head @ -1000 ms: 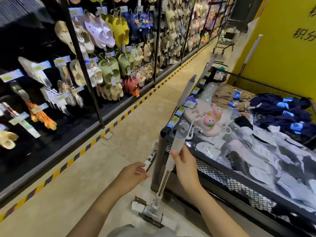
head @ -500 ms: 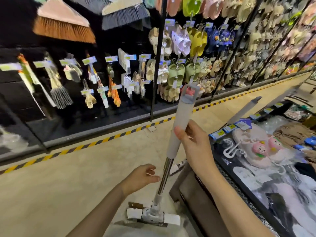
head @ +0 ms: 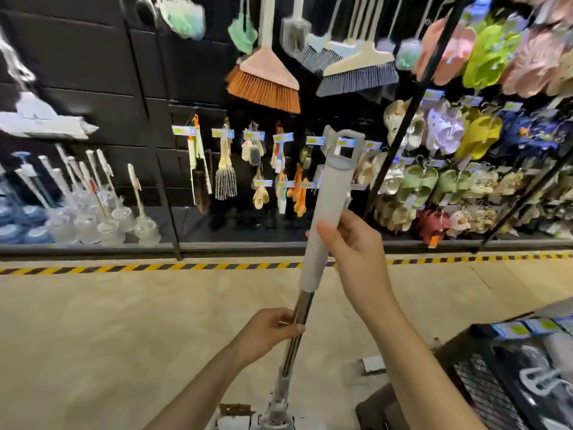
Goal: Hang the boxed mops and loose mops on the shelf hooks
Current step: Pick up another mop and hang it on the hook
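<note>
Mop (head: 322, 231) is a loose one, held up nearly vertical out in the aisle, tilted a bit so its top leans right, with the flat head (head: 273, 418) down by the person's feet at the bottom of the view. The hang loop (head: 344, 148) on top of the grey sleeve sits well short of the shelving, so nothing is hooked yet.

Right hand (head: 356, 256) is the main grip, fingers wrapped round the grey sleeve about halfway up. Left hand (head: 266, 332) pinches the bare metal pole (head: 299, 321) lower down between thumb and fingertips, more steering than carrying.

Stuff that could go sideways, as a guess:
- That loop opening looks narrow. Coming at a hook off-angle would probably make it glance off rather than thread on.
- The brooms (head: 266, 79) already hang in a crowded row up high on the shelf. Swinging the handle top in there could knock one loose or snag the bristles.
- The metal pole looks slick, and a light pinch could let it twist, so the loop ends up facing the wrong way at the hook.
- The head trails low and mostly out of view, with the wire bin (head: 490, 377) right beside it on the right. Lifting without looking could catch it on the bin corner.

Which hook is free can't be made out; the top rows are blurred.
</note>
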